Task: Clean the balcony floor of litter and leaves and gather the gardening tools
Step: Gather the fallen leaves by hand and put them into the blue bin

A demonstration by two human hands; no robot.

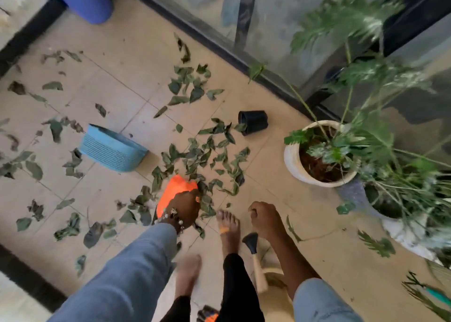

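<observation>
Down by the bare feet, the left hand (pixel 186 205) holds an orange dustpan (pixel 175 191) touching the big leaf pile (pixel 210 151) at twelve o'clock, nearer than the right hand (pixel 264 218), a fist holding nothing I can see.

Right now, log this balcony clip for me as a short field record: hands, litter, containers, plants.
left hand: left hand reaches down to an orange sheet among the leaves; grip unclear
right hand: right hand curled, holds nothing visible
litter: leaves scattered over the tiled floor
containers: blue basket and black pot, both on their sides
tools: watering can beside the feet
plants: white planter upright, with a leafy plant
</observation>
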